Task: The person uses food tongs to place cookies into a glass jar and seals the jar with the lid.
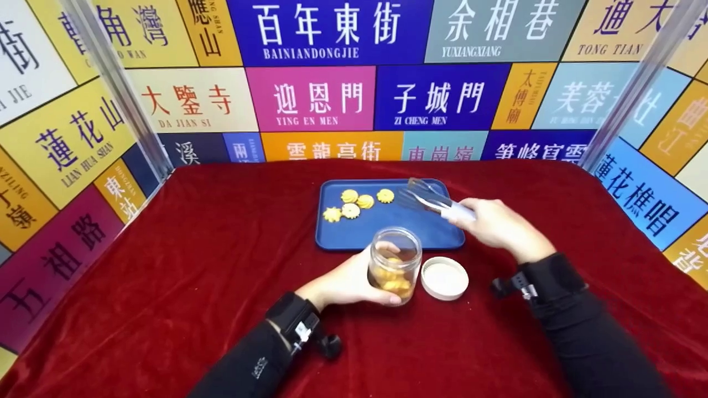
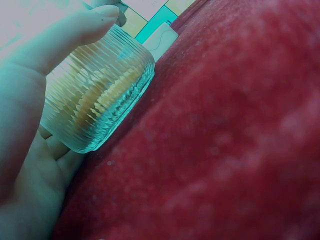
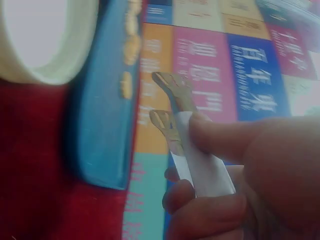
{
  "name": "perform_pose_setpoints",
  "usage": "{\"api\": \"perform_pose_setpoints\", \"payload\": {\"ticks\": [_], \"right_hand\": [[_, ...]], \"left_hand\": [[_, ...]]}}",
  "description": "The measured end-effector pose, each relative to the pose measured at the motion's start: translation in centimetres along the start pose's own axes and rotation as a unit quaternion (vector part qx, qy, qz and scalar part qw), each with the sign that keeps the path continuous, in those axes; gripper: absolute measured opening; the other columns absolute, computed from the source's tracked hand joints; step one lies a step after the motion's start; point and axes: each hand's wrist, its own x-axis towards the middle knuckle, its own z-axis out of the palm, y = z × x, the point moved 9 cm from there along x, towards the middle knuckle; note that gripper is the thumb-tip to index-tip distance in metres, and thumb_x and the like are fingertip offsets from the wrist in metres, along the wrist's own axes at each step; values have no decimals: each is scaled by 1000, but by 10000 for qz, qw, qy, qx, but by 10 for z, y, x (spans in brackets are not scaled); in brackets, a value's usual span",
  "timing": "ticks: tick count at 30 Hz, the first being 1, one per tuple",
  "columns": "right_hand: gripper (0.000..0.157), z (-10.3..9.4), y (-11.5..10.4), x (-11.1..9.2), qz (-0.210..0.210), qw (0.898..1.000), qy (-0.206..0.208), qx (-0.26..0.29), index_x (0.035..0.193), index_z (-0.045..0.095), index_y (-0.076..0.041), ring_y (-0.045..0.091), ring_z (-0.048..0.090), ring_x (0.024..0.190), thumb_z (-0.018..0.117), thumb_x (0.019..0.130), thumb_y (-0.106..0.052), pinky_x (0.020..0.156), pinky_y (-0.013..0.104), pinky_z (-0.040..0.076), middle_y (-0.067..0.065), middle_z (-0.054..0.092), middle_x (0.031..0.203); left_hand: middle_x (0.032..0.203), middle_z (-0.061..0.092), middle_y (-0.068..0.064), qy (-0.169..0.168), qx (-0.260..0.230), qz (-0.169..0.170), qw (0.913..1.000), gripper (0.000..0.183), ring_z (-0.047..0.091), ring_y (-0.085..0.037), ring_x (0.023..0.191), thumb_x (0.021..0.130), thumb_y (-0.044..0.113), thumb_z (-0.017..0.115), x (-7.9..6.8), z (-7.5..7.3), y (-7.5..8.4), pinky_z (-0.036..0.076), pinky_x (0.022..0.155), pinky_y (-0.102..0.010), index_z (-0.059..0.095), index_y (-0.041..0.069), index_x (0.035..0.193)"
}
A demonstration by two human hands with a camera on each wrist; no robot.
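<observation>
My left hand [image 1: 354, 282] grips a ribbed clear glass jar [image 2: 102, 95], thumb on the near side and fingers around the back. Several yellow cookies [image 1: 394, 279] lie in the bottom of the jar, whose mouth is uncovered. In my right hand [image 1: 492, 224] is a pair of tongs [image 3: 200, 155] with white handles and metal heads, held between thumb and fingers. The tong heads are spread apart with nothing between them, over the right part of a blue tray [image 1: 409, 229]. Several flower-shaped cookies [image 1: 365, 201] sit at the tray's left and back.
A round off-white lid [image 1: 444, 279] lies on the red cloth [image 1: 221, 237] just right of the jar, in front of the tray. Colourful sign panels [image 1: 310, 99] stand behind the table and along both sides, with clear corner posts [image 1: 135, 105].
</observation>
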Motion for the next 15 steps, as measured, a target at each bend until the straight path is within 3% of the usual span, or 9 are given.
{"api": "perform_pose_setpoints", "payload": {"ticks": [8, 15], "right_hand": [[63, 18, -8, 23, 298, 9993, -162, -156, 142, 62, -3, 36, 62, 102, 63, 104, -53, 89, 48, 50, 19, 68, 116], [56, 30, -10, 38, 460, 9977, -243, -433, 144, 60, -2, 39, 60, 103, 66, 105, -42, 91, 52, 49, 22, 66, 121]], "left_hand": [[132, 67, 3, 53, 76, -50, 9999, 86, 64, -13, 123, 77, 13, 97, -2, -1, 3, 48, 112, -32, 46, 6, 146], [132, 67, 3, 23, 88, -97, 9999, 86, 64, -13, 123, 77, 16, 97, -2, -2, 1, 47, 113, -32, 45, 6, 146]]}}
